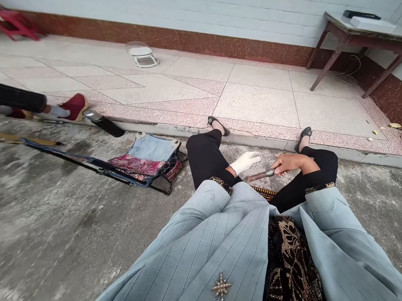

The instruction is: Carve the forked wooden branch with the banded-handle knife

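Observation:
My left hand (pixel 249 162) wears a white glove and is between my knees. Its fingers are pressed together and point right; something pale and round seems to be at their tips, too indistinct to name. Beside it, my bare right hand (pixel 289 164) is closed around the end of a tool with a long brown, rusty-looking part (pixel 258 176) and a grey collar next to my fingers. The brown part slants down to the left, below the gloved hand. Under it shows a bit of black-and-yellow woven material (pixel 265 193).
A low folding chair (pixel 150 155) stands on the concrete at my left, with a dark bottle (pixel 109 125) behind it and another person's red shoe (pixel 74 106) nearby. A raised tiled step (pixel 256 104) runs ahead. Farther back are a white stool (pixel 143 55), a red stool (pixel 18 22) and a wooden table (pixel 366 35).

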`<state>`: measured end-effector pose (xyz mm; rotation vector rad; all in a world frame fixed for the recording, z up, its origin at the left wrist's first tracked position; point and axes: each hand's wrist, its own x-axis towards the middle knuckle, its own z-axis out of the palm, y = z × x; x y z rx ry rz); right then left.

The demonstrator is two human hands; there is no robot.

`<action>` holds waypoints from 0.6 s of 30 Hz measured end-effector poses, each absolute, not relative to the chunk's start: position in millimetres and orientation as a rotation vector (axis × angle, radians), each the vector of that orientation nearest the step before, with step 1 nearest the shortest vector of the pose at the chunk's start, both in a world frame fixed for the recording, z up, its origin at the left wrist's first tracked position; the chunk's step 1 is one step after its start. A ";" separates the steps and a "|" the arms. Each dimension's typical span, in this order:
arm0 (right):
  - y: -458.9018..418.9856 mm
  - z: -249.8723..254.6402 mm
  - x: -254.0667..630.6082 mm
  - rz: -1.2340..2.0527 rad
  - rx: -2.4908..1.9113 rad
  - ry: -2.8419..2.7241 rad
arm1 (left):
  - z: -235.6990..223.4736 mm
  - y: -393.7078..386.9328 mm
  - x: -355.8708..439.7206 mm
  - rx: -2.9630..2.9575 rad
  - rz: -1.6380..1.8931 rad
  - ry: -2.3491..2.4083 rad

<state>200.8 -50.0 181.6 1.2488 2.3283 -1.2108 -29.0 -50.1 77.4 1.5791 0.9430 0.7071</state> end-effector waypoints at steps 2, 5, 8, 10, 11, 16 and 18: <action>-49.6 184.1 203.4 -1.523 1.252 2.377 | 78.1 -52.5 -23.9 1.474 0.727 0.887; -50.9 177.2 187.9 -1.308 1.850 2.464 | 80.6 -57.3 -17.3 1.160 0.785 0.739; -59.3 163.5 159.9 -0.829 2.162 2.446 | 79.8 -58.9 -13.7 0.927 0.830 0.687; -67.6 155.1 142.8 -0.449 2.141 2.484 | 77.5 -57.9 -11.7 0.895 0.856 0.695; -71.7 151.5 135.9 -0.250 2.085 2.492 | 76.5 -57.2 -10.4 0.885 0.869 0.697; -80.9 141.7 118.1 0.195 1.792 2.472 | 77.1 -54.4 -0.4 0.729 0.934 0.798; -80.6 146.0 119.1 0.187 1.736 2.485 | 78.9 -52.6 3.8 0.688 0.960 0.833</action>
